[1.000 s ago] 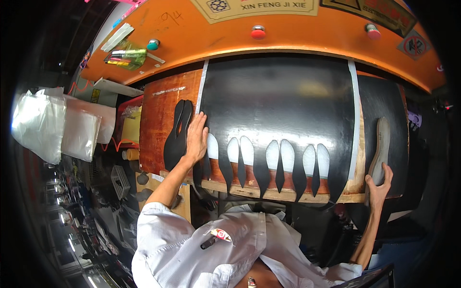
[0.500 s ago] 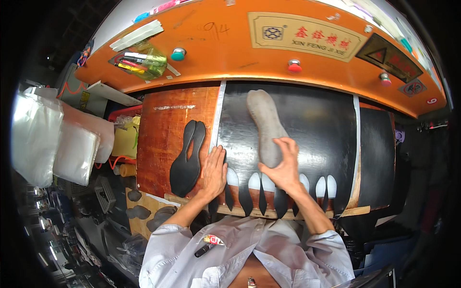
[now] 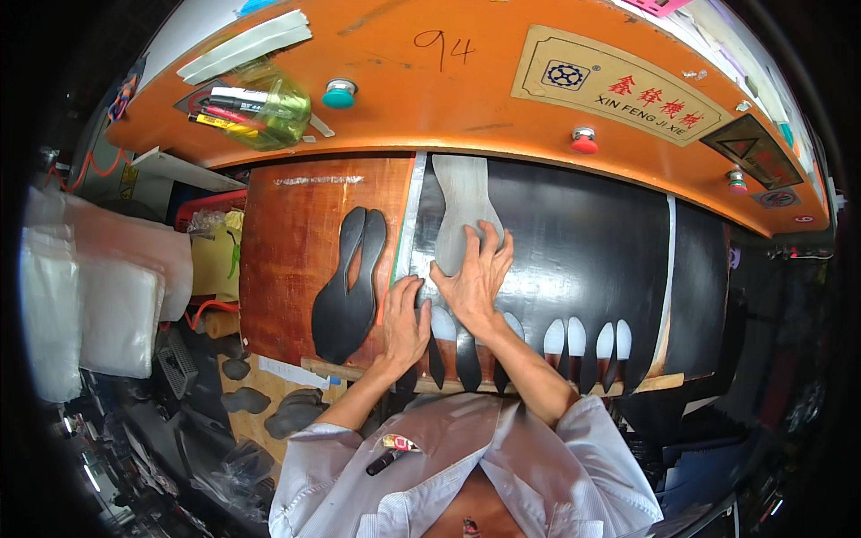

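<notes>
My right hand [image 3: 478, 276] reaches across a grey insole [image 3: 462, 193] at the left side of the black board [image 3: 583, 233]. The thumb is by the insole's left edge and the spread fingers are on and beside its right part; the palm hides its near end. Beside it, my left hand [image 3: 406, 325] rests with fingers extended by the pale strip [image 3: 411, 211] at the board's left edge, holding nothing visible. Left of that hand, a black sole-shaped pair of pieces [image 3: 345, 323], overlapping at the wide end, lies on the red-brown board [image 3: 287, 260].
Along the near edge stand several pale-tipped black pieces [image 3: 577, 339], partly behind my forearms. An orange machine beam [image 3: 404, 99] with knob buttons [image 3: 339, 93] spans the far side. Plastic sheets [image 3: 117, 314] hang at left, near a red basket [image 3: 193, 215].
My right hand has moved left with the grey insole, which now lies nearer the pale strip and the far beam. My left hand stays about there, fingers slightly more bent. The view has shifted.
</notes>
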Tool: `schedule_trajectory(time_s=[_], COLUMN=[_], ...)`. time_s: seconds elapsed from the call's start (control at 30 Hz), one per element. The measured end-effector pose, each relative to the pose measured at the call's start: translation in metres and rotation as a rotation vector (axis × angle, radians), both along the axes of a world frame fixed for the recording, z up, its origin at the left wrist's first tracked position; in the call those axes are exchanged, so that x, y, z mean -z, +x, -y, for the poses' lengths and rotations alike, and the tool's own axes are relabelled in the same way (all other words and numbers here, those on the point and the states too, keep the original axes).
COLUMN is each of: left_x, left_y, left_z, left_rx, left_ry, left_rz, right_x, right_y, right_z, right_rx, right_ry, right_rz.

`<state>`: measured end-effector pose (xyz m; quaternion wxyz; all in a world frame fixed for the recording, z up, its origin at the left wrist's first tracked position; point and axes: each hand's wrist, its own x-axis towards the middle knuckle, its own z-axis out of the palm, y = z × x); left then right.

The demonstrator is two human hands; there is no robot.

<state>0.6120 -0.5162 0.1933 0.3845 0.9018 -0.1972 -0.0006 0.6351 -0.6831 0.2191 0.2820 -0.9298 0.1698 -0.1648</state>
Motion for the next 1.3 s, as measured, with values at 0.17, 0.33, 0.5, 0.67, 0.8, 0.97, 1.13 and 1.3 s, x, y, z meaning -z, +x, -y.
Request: schedule_trajectory(time_s=[0.17,0.33,0.5,0.67,0.8,0.97,1.13,1.3], left_x=[0.002,0.035,0.05,0.03,0.014,0.007,0.011,0.015], left_y=[-0.023,-0.022,0.026,0.071,0.104,0.123,0.122,0.12], left_z=[-0.014,-0.001,0.022,0.048,0.065,0.078,0.078,0.074], left_rx=[-0.287,-0.384,-0.421,-0.404,-0.391,-0.405,-0.451,-0.389], left_ry=[-0.131,-0.157,-0.152,-0.099,-0.105,-0.075,-0.038,-0.177], left_rz=[0.053,0.028,0.045,-0.034,-0.061,-0.003,-0.006,-0.005], right_x=[0.003,-0.001,-0.05,-0.094,-0.083,-0.031,0.026,0.055], right_y=[-0.024,-0.056,-0.049,-0.038,-0.072,-0.119,-0.149,-0.15], right_z=[0.08,0.228,0.364,0.429,0.429,0.419,0.41,0.39], right_rx=[-0.079,0.322,0.587,0.461,0.421,0.607,0.659,0.608], right_ry=[0.247,0.477,0.185,0.122,0.013,-0.197,0.139,0.019], right_rz=[0.04,0.375,0.747,0.651,0.533,0.295,0.111,0.113])
